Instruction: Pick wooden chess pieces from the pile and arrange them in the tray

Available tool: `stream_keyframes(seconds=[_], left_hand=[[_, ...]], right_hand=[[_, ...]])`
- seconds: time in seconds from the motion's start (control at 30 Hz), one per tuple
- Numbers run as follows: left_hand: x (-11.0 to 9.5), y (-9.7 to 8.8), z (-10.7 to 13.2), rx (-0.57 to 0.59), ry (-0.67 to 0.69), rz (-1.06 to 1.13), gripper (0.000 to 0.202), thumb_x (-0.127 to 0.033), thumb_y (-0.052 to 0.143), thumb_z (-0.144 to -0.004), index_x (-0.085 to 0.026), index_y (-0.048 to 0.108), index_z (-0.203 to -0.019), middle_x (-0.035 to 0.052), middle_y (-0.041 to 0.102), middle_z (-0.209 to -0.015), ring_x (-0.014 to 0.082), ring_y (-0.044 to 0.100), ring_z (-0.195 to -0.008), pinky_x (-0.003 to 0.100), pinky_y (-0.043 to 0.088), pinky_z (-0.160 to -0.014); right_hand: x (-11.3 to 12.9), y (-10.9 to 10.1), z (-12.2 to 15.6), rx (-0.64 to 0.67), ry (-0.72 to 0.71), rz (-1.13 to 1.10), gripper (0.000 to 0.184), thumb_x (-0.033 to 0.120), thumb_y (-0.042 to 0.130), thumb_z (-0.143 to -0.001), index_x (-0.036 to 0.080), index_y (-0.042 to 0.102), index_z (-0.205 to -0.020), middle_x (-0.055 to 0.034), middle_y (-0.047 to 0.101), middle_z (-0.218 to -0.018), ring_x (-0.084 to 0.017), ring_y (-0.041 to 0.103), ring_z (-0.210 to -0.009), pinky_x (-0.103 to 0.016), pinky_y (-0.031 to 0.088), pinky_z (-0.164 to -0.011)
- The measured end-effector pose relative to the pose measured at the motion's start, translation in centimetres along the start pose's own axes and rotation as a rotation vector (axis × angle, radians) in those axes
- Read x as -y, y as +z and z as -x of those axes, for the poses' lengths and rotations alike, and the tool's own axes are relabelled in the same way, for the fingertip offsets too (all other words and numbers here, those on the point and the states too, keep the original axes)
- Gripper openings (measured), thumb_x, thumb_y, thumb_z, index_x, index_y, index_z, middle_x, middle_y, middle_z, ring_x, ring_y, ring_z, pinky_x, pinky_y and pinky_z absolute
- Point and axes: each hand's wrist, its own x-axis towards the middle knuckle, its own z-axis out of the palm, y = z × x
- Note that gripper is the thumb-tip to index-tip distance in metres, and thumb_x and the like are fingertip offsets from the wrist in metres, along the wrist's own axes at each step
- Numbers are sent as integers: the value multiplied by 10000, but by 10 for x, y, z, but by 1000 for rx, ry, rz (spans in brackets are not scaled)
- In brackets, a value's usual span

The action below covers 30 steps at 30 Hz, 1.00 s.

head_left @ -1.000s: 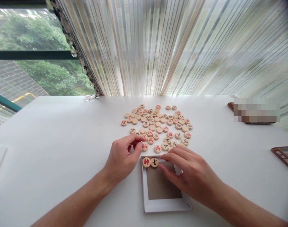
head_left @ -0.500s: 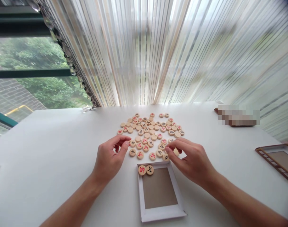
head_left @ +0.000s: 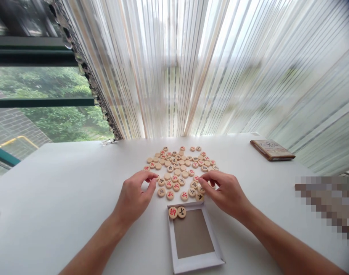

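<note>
Many round wooden Chinese chess pieces lie spread on the white table, some showing red or black characters, others blank side up. My left hand is at the left edge of the spread, thumb and index finger slightly apart beside a black-marked piece. Over the right side of the pieces is my right hand, its fingers curved and loosely apart; it partly covers a few pieces. I see nothing held in either hand. Between my forearms stands a shallow white box tray, with a red-marked piece and a black-marked piece touching in its far left corner.
A flat brown box lies at the far right of the white table. Nearer on the right, an object is blurred by pixels. A string curtain hangs behind the table, and a window with trees is at the left.
The view has tilted up, so the table sits lower in the picture. My right hand has shifted slightly forward over the pieces, uncovering one near its thumb. The left hand stays beside the same piece.
</note>
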Motion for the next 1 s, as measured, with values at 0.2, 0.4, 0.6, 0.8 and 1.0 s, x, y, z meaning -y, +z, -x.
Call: stream_keyframes(seconds=[0.2,0.4,0.6,0.8,1.0], left_hand=[[5,4,2,8,97,-43,234,-281,558,-981,-193,774,-970,74,793,-972,239,735,-926,270,554,-631],[4,7,1,-8,149,-59,213,-249,569,-978,-186,768,-941,80,794,-952,248,746,-918,322,587,-780],[4,10,3,6,166,-43,194,-212,574,-973,-194,763,-935,65,789,-924,234,741,-881,327,586,-818],[6,10,3,18,150,-31,186,-216,574,-975,-188,756,-943,71,783,-940,238,736,-907,339,568,-836],[2,10,4,26,137,17,185,-208,572,-966,-183,747,-910,69,775,-913,233,724,-878,339,554,-814]], right_hand=[[-14,-16,-27,41,106,79,200,325,642,-958,216,794,-886,-17,777,-803,-177,660,-696,-294,493,-654],[-56,-26,-81,47,298,217,196,332,676,-988,176,791,-1011,-58,792,-950,-213,724,-885,-345,569,-834],[-91,-10,-127,162,425,298,346,366,672,-1036,186,646,-1330,-111,663,-1346,-255,695,-1120,-470,610,-943],[-101,5,-142,258,445,291,330,366,665,-1039,194,657,-1320,-107,663,-1354,-259,691,-1128,-464,607,-952],[-92,0,-136,171,391,247,330,364,668,-1038,191,656,-1318,-103,664,-1348,-257,693,-1123,-463,609,-944]])
